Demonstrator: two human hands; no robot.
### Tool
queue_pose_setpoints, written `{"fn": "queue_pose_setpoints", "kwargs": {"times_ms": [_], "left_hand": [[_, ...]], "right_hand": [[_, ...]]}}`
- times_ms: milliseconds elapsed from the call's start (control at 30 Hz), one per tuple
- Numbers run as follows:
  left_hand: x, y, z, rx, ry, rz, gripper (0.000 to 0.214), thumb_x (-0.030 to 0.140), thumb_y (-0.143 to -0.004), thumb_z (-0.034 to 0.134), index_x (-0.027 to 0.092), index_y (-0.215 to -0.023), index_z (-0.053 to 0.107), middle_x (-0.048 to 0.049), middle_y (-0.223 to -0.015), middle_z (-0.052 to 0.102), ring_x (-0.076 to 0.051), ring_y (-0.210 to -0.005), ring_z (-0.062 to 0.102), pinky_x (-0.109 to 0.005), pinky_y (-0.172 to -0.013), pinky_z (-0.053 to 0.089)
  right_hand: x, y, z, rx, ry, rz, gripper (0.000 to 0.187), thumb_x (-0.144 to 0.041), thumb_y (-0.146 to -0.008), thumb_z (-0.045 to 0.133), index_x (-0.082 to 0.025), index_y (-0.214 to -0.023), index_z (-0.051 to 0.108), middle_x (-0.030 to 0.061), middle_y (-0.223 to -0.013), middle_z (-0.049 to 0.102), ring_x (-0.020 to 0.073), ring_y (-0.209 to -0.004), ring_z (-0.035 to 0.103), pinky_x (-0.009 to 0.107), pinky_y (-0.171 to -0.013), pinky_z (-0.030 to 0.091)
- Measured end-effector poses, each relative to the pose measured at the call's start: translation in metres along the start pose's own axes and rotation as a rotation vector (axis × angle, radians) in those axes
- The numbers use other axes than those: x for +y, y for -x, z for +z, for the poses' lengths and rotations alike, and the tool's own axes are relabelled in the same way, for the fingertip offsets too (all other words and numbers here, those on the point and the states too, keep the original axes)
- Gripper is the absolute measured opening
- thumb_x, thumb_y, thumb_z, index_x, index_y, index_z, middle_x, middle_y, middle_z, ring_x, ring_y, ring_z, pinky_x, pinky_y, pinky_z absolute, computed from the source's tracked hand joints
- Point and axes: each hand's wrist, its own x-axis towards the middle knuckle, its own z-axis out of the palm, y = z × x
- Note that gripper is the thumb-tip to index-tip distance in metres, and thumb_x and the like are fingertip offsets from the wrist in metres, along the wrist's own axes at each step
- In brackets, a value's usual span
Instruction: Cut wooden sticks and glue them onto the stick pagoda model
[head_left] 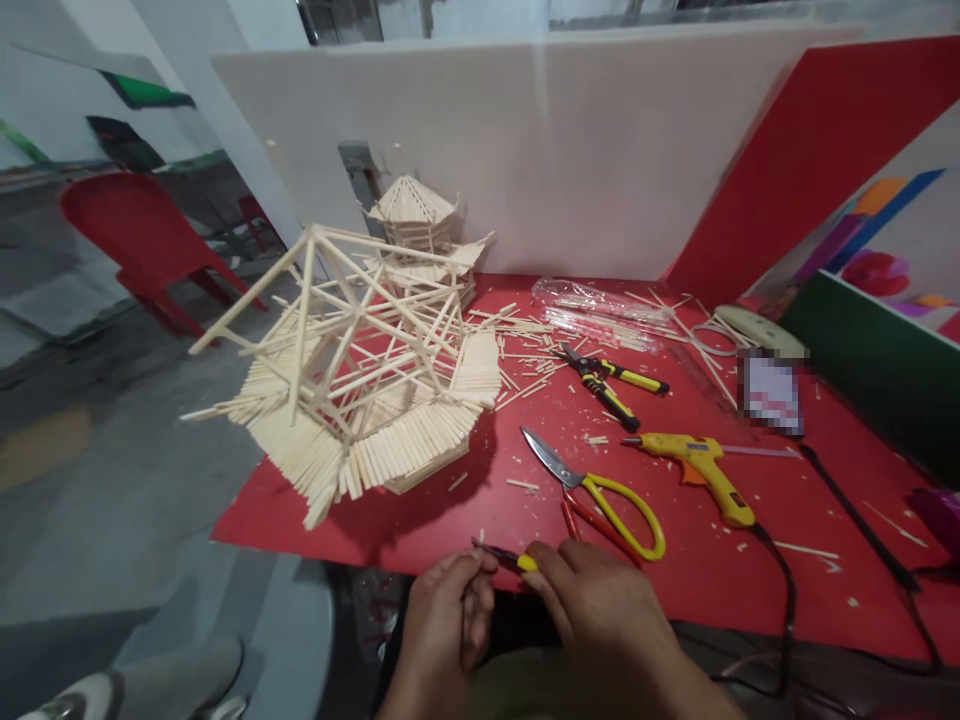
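Right at the near edge of the red worktop (pixel 697 570), the right hand (pixel 596 595) has its grip wrapped closed around a small yellow-handled tool (pixel 504 555), its dark tip pointing to the left hand (pixel 448 600)! That left grip is drawn in, thumb against curled fingers just beside the tip, though I can't tell whether anything is pinched there. Beyond them stands the stick model (pixel 409 440), with scissors (pixel 559 462) and a yellow glue gun (pixel 694 458) to its right.
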Motion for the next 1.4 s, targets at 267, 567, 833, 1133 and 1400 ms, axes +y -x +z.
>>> {"fn": "queue_pose_setpoints", "kwargs": {"times_ms": [267,567,833,1133,1400], "left_hand": [[0.013,0.000,0.009,-0.002,-0.080,-0.094,0.029,0.042,-0.066,0.067,0.015,-0.056,0.062,0.0069,-0.033,0.039,-0.003,-0.026,0.022,-0.016,-0.029,0.011],[0.021,-0.026,0.073,-0.250,-0.119,-0.077,0.025,0.038,-0.065,0.067,0.014,-0.064,0.061,0.0042,-0.039,0.050,-0.002,-0.025,0.026,-0.017,-0.030,0.012],[0.032,-0.049,0.101,-0.221,-0.171,-0.128,0.018,0.030,-0.061,0.066,0.013,-0.063,0.059,0.0047,-0.043,0.049,-0.002,-0.029,0.027,-0.016,-0.032,0.012],[0.030,-0.049,0.101,-0.189,-0.174,-0.124,0.023,0.035,-0.063,0.069,0.014,-0.064,0.061,0.0058,-0.039,0.048,-0.002,-0.026,0.023,-0.016,-0.030,0.012],[0.033,-0.053,0.106,-0.188,-0.163,-0.114,0.022,0.035,-0.065,0.068,0.014,-0.065,0.061,0.0064,-0.039,0.046,-0.002,-0.027,0.022,-0.016,-0.030,0.012]], "right_hand": [[0.003,0.000,-0.007,0.014,-0.058,-0.011,0.029,-0.034,-0.101,0.043,-0.024,-0.122,0.059,0.0008,-0.075,0.060,0.0127,-0.059,0.059,0.025,-0.055,0.035],[0.048,0.015,-0.027,0.060,-0.039,0.157,0.035,-0.032,-0.101,0.040,-0.022,-0.130,0.058,0.0040,-0.083,0.064,0.0145,-0.071,0.064,0.023,-0.059,0.045],[0.072,0.005,-0.022,0.145,-0.007,0.197,0.034,-0.034,-0.101,0.045,-0.022,-0.129,0.061,0.0033,-0.078,0.061,0.0142,-0.070,0.061,0.025,-0.060,0.042],[0.076,-0.006,-0.029,0.012,-0.023,0.242,0.029,-0.033,-0.098,0.048,-0.029,-0.126,0.058,0.0024,-0.087,0.058,0.0122,-0.065,0.060,0.023,-0.056,0.039],[0.077,-0.012,-0.030,-0.032,-0.066,0.275,0.027,-0.025,-0.094,0.049,-0.029,-0.120,0.057,0.0010,-0.086,0.058,0.0122,-0.063,0.059,0.023,-0.053,0.038]]}}
